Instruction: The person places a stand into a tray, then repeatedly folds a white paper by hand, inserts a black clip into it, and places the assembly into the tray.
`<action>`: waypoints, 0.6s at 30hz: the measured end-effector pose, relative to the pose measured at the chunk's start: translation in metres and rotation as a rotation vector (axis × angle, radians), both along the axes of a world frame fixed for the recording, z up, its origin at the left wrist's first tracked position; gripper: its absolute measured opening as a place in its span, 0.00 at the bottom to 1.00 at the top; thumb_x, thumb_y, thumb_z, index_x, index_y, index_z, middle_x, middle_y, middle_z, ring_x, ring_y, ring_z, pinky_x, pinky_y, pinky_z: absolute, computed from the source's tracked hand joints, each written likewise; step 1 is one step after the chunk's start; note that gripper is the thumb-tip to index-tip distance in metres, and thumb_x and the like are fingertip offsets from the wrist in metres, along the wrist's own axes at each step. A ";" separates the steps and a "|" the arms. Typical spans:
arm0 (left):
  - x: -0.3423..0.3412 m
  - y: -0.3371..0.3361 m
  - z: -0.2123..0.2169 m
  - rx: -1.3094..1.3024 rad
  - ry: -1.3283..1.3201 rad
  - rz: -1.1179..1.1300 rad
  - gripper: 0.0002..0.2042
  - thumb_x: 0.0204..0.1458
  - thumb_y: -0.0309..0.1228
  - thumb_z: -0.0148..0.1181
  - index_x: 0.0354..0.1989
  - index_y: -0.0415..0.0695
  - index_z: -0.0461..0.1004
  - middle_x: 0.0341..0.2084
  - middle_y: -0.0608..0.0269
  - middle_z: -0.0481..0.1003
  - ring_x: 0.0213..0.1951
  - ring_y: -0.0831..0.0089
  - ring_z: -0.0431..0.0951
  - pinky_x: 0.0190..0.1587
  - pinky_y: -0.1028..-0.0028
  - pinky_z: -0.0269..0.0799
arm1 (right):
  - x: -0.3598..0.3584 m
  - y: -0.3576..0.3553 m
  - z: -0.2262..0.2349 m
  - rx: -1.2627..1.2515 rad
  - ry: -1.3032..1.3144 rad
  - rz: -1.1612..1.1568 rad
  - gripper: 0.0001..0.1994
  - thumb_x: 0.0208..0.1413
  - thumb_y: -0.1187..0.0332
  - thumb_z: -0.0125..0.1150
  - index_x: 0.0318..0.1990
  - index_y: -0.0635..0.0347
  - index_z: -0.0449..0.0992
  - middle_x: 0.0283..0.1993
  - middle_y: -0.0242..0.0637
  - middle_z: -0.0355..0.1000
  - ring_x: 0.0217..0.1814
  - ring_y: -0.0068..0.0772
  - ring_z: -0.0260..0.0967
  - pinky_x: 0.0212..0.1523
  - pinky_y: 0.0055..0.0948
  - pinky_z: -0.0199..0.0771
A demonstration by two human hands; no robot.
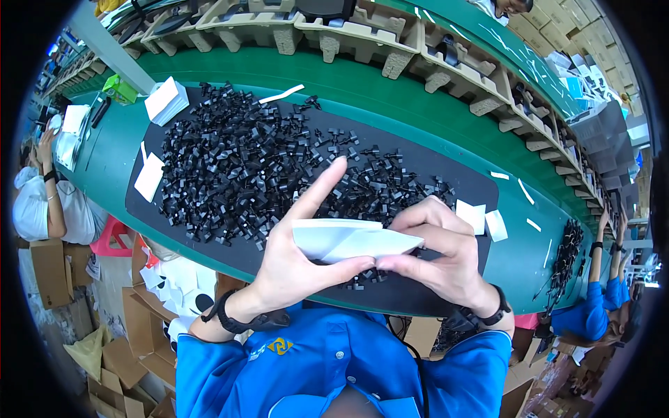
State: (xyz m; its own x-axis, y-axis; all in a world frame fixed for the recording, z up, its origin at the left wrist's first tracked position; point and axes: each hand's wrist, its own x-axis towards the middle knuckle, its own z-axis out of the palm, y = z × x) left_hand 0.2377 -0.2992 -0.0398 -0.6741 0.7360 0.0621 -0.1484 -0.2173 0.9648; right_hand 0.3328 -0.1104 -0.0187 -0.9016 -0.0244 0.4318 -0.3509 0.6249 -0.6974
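I hold a folded white card (352, 240) between my two hands, just above the near edge of the black mat (418, 292); its long axis runs left to right. My left hand (303, 254) pinches the left part with index finger stretched out, and my right hand (439, 254) is closed on the pointed right end. The pile of small black plastic parts (230, 160) lies loose on the mat beyond my hands, nearer to the left one, and the molded pulp trays (362, 35) behind the green tabletop (418, 104) hold dark items I cannot identify.
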 end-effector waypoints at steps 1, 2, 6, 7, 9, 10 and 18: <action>0.002 0.001 0.000 0.032 -0.061 -0.033 0.43 0.41 0.19 0.66 0.65 0.39 0.47 0.50 0.54 0.70 0.43 0.69 0.77 0.45 0.74 0.75 | 0.002 0.003 -0.007 -0.009 0.059 0.035 0.18 0.34 0.70 0.73 0.38 0.59 0.79 0.22 0.28 0.67 0.24 0.24 0.64 0.18 0.23 0.62; 0.004 0.003 -0.001 0.065 -0.124 -0.066 0.41 0.42 0.18 0.65 0.65 0.38 0.47 0.51 0.53 0.69 0.43 0.69 0.77 0.44 0.74 0.75 | 0.004 0.002 -0.007 -0.009 0.057 0.028 0.18 0.34 0.70 0.73 0.38 0.59 0.79 0.22 0.28 0.67 0.24 0.24 0.64 0.18 0.23 0.62; 0.007 0.006 0.004 -0.084 -0.192 -0.077 0.34 0.48 0.17 0.58 0.64 0.36 0.50 0.53 0.52 0.67 0.46 0.65 0.76 0.41 0.72 0.77 | 0.012 0.001 -0.009 -0.042 0.026 -0.078 0.16 0.33 0.71 0.71 0.35 0.58 0.81 0.24 0.26 0.67 0.25 0.23 0.62 0.18 0.19 0.58; 0.007 0.009 0.002 -0.088 -0.196 -0.077 0.34 0.48 0.17 0.58 0.64 0.36 0.50 0.53 0.52 0.67 0.46 0.65 0.76 0.41 0.72 0.77 | 0.012 0.005 -0.014 0.130 0.129 -0.065 0.17 0.32 0.71 0.70 0.37 0.57 0.81 0.25 0.26 0.67 0.26 0.23 0.61 0.18 0.19 0.58; 0.004 0.017 -0.008 -0.062 -0.341 -0.058 0.32 0.48 0.20 0.58 0.62 0.34 0.52 0.51 0.48 0.68 0.44 0.62 0.77 0.40 0.69 0.78 | 0.010 0.014 -0.023 0.473 0.331 -0.041 0.19 0.31 0.70 0.68 0.39 0.57 0.81 0.27 0.26 0.67 0.27 0.22 0.60 0.18 0.17 0.57; 0.002 0.021 -0.011 -0.049 -0.413 -0.049 0.31 0.49 0.21 0.57 0.61 0.33 0.53 0.50 0.46 0.69 0.43 0.61 0.77 0.39 0.67 0.79 | 0.009 0.017 -0.023 0.468 0.326 -0.043 0.19 0.31 0.70 0.68 0.39 0.57 0.81 0.27 0.26 0.67 0.27 0.22 0.60 0.18 0.17 0.57; -0.007 0.029 -0.014 0.055 -0.512 -0.104 0.30 0.49 0.23 0.59 0.61 0.33 0.54 0.48 0.48 0.71 0.44 0.60 0.77 0.35 0.70 0.81 | 0.012 0.026 -0.018 0.830 0.431 -0.020 0.21 0.30 0.71 0.61 0.40 0.57 0.80 0.36 0.28 0.70 0.31 0.24 0.60 0.27 0.18 0.64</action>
State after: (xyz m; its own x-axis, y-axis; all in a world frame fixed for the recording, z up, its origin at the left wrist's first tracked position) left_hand 0.2306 -0.2705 -0.0540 -0.5513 0.8058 -0.2161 -0.6218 -0.2241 0.7505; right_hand 0.3450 -0.0844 -0.0366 -0.6711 -0.4613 0.5803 -0.4594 0.8732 0.1628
